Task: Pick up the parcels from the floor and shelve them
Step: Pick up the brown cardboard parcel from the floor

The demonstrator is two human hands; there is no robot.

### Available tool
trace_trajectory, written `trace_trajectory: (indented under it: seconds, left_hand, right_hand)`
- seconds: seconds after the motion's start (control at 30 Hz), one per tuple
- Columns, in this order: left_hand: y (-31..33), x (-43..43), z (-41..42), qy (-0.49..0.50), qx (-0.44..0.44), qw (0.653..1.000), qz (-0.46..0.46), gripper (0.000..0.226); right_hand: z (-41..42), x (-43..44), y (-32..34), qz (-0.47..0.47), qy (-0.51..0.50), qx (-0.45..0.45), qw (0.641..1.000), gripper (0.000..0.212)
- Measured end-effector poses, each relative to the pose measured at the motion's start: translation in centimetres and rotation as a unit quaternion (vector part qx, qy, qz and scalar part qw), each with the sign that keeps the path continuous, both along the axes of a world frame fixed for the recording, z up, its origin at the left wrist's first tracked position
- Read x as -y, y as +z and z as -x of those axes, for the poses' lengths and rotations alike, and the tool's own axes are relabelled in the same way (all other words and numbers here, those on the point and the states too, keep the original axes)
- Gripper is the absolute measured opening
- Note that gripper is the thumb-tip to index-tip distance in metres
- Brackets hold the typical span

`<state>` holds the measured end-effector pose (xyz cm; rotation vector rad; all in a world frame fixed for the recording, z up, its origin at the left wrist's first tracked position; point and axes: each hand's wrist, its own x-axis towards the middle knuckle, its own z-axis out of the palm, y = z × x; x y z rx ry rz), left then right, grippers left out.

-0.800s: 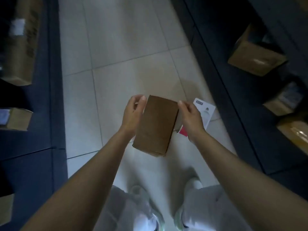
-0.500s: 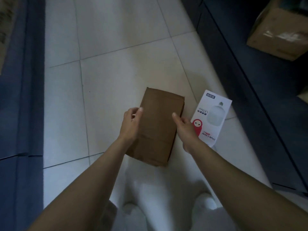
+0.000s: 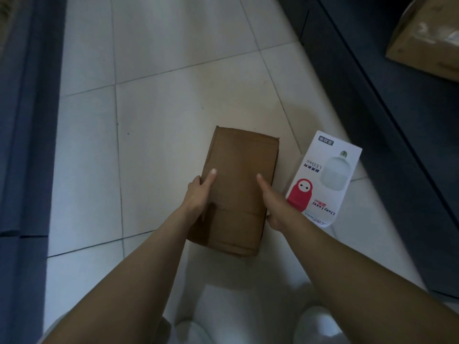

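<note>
A plain brown cardboard parcel is held between both hands low over the pale tiled floor. My left hand grips its left side with the thumb on top. My right hand grips its right side, thumb on top too. A white LED-bulb box with a red figure printed on it lies flat on the floor just right of the parcel. Whether the parcel's underside touches the floor is hidden.
A dark shelf unit runs along the right, with a brown carton on it at the top right. A blue shelf edge lines the left. My white shoes show at the bottom.
The parcel has dropped lower toward the floor and my view has tilted down. My hands slid back along the parcel's sides. The white bulb box is now fully visible.
</note>
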<state>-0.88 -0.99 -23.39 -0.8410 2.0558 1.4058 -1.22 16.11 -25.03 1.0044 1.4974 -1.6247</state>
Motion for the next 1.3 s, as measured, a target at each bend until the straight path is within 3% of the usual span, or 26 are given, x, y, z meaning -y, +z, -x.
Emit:
trace_trajectory:
  seconds: [0.27, 0.37, 0.43, 0.53, 0.67, 1.1, 1.3]
  left_hand:
    - [2.9, 0.1, 0.7, 0.039, -0.03, 0.996, 0.07, 0.085]
    - [7.4, 0.6, 1.5, 0.056, -0.044, 0.995, 0.071, 0.08]
    - [12.1, 0.7, 2.2, 0.071, -0.068, 0.993, 0.07, 0.077]
    - [20.1, 1.3, 3.6, 0.082, -0.096, 0.99, 0.064, 0.078]
    - [31.2, 2.2, 5.0, 0.092, -0.139, 0.984, 0.069, 0.082]
    - [70.5, 4.3, 4.9, 0.14, -0.233, 0.958, 0.09, 0.09]
    - [83.8, 5.2, 4.3, 0.153, -0.279, 0.941, 0.115, 0.091]
  right_hand:
    - [1.6, 0.9, 3.1, 0.048, -0.01, -0.007, 0.999, 0.083]
    - [2.8, 1.8, 6.5, -0.077, 0.006, -0.044, 0.996, 0.107]
    - [4.1, 1.8, 10.5, -0.172, 0.059, -0.102, 0.978, 0.098]
    - [6.1, 1.9, 19.3, -0.172, 0.05, -0.156, 0.971, 0.089]
    - [7.6, 2.4, 30.0, -0.109, 0.016, -0.204, 0.973, 0.048]
    - [7.5, 6.1, 71.4, -0.064, 0.004, -0.338, 0.939, 0.048]
    - [7.5, 7.1, 83.9, -0.05, 0.026, -0.427, 0.902, 0.041]
